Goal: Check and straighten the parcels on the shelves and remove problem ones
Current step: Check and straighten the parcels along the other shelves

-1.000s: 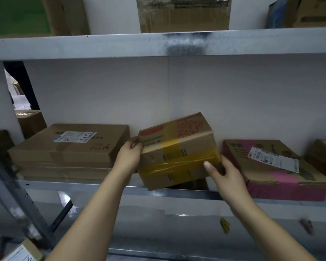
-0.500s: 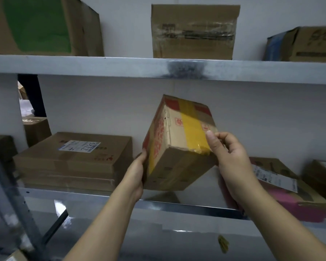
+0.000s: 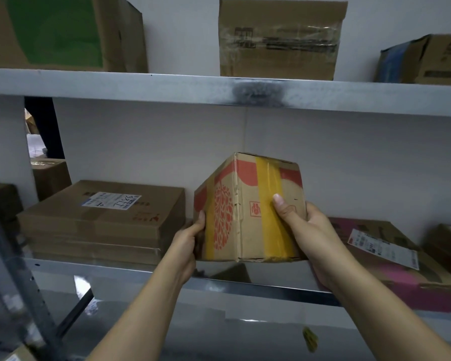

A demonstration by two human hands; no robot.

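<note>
Head view only.

Taped parcel (image 3: pixel 250 212) at frame centre, gripped from both sides and turned corner-on to the camera. Yellow tape band down the near face, red print on the face to its left. Appears lifted just clear of the middle shelf (image 3: pixel 245 284), with a reflection showing under it.

Left hand (image 3: pixel 189 242) at 9 o'clock of the parcel, wrapped round the lower left edge, thumb up the side. Right hand (image 3: pixel 306 230) at 3 o'clock, thumb laid across the tape, fingers round the far side and hidden.

Flat brown stack (image 3: pixel 102 222) at 9 o'clock on the same shelf, white label on top, lying square. Pink-printed parcel (image 3: pixel 401 267) at 4 o'clock, labelled, partly behind the right forearm. Upper shelf (image 3: pixel 141 83) at 12 o'clock, carrying three larger cartons.

Step judged: inspection of this parcel, faces and seams being looked over. No crushed corner or split tape made out on the two faces shown. Other faces unseen.

Next move likely calls for a decision: if sound, set down flat in the gap between stack and pink parcel, front edge square to the shelf lip; if faulty, draw out toward 6 o'clock.
</note>
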